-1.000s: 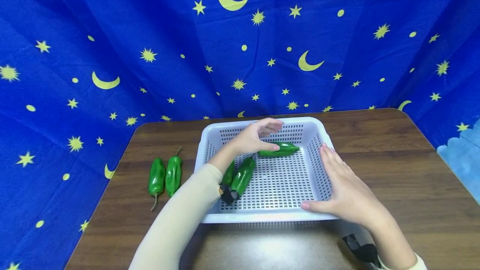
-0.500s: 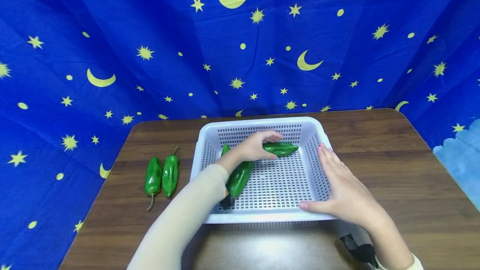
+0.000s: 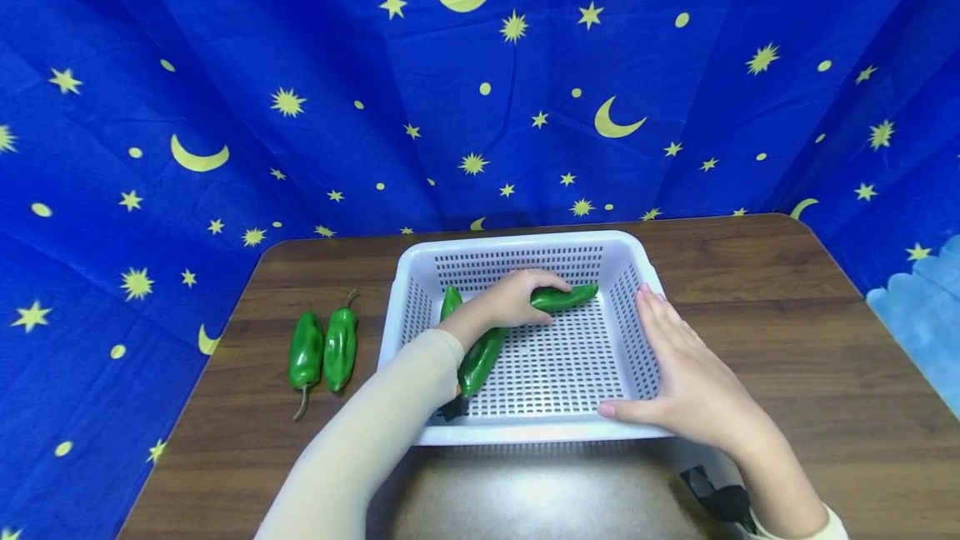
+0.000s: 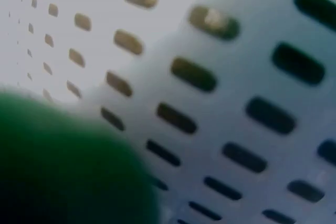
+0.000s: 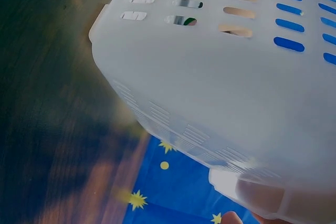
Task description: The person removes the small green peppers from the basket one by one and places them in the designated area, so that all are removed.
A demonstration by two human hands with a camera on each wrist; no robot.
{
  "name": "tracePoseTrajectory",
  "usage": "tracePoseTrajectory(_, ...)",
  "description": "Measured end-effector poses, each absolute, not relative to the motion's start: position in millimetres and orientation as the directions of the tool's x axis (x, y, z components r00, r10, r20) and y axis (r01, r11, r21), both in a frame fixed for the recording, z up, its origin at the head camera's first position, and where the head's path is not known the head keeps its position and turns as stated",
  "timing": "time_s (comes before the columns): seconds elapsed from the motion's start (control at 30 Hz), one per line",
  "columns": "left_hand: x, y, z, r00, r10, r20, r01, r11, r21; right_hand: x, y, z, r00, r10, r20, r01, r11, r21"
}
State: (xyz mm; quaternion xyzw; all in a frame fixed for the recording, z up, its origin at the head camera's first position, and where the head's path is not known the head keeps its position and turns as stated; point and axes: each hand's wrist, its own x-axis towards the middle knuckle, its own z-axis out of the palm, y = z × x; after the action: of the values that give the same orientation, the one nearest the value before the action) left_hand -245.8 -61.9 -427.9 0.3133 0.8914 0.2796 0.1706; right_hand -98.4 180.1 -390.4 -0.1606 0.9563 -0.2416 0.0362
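A white perforated plastic basket (image 3: 540,432) stands on the wooden table with several long green peppers inside. My left hand (image 3: 517,297) reaches into it and grips a green pepper (image 3: 573,297) near the back wall, fingers over the far side and thumb on the near side. Below my left wrist lies another green pepper (image 3: 483,361); a further pepper (image 3: 451,301) is partly hidden behind the forearm. In the left wrist view a blurred green pepper (image 4: 63,166) fills the lower left. My right hand (image 3: 693,382) rests on the basket's right rim, fingers straight, thumb at the front rim.
Two green peppers, one (image 3: 306,352) beside another (image 3: 341,348), lie on the table (image 3: 765,298) left of the basket. A blue curtain (image 3: 330,90) with yellow stars and moons hangs behind the table.
My left hand has lowered onto the back pepper, and its fingers have closed round it. The right hand stays at the basket's right rim.
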Motion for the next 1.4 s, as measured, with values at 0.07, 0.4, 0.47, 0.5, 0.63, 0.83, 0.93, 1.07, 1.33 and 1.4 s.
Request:
tracePoseTrajectory(0.07,-245.4,-62.0,-427.8,-0.740,0.660,-0.131,0.486,0.659,0.574,-98.7,179.7,-390.7,-0.945,-0.326,0.012,-0.293,0.831,-0.473)
tracePoseTrajectory(0.4,-244.2,-64.6,-424.2,-0.726,0.677,-0.121,0.522,0.657,0.543,-100.1,178.1,-390.7,-0.943,-0.331,0.018,-0.300,0.830,-0.471)
tracePoseTrajectory(0.47,-243.9,-64.8,-421.9,-0.725,0.681,-0.104,0.527,0.645,0.554,-100.6,177.9,-390.9,-0.943,-0.333,0.019,-0.302,0.829,-0.470)
tracePoseTrajectory(0.5,-243.2,-64.6,-420.0,-0.724,0.683,-0.097,0.526,0.638,0.562,-100.7,177.8,-391.0,-0.943,-0.334,0.019,-0.303,0.830,-0.469)
tracePoseTrajectory(0.63,-240.5,-64.1,-411.0,-0.728,0.679,-0.095,0.509,0.628,0.588,-101.0,177.6,-391.2,-0.941,-0.339,0.019,-0.308,0.828,-0.468)
tracePoseTrajectory(0.83,-236.9,-67.5,-393.4,-0.743,0.665,-0.079,0.473,0.604,0.641,-101.5,177.5,-389.5,-0.943,-0.334,0.009,-0.299,0.832,-0.467)
tracePoseTrajectory(0.93,-235.9,-71.0,-387.2,-0.749,0.660,-0.058,0.463,0.584,0.666,-101.5,177.5,-388.3,-0.944,-0.329,0.004,-0.292,0.832,-0.472)
tracePoseTrajectory(1.07,-232.2,-76.4,-380.7,-0.755,0.654,-0.048,0.452,0.572,0.684,-100.6,177.4,-388.1,-0.946,-0.324,-0.005,-0.283,0.833,-0.476)
tracePoseTrajectory(1.33,-225.9,-89.6,-371.8,-0.786,0.618,-0.027,0.412,0.555,0.723,-99.3,178.7,-389.1,-0.946,-0.324,0.000,-0.285,0.834,-0.472)
tracePoseTrajectory(1.4,-225.4,-93.0,-370.3,-0.795,0.606,-0.031,0.399,0.560,0.726,-99.1,178.8,-389.2,-0.946,-0.324,0.001,-0.286,0.834,-0.471)
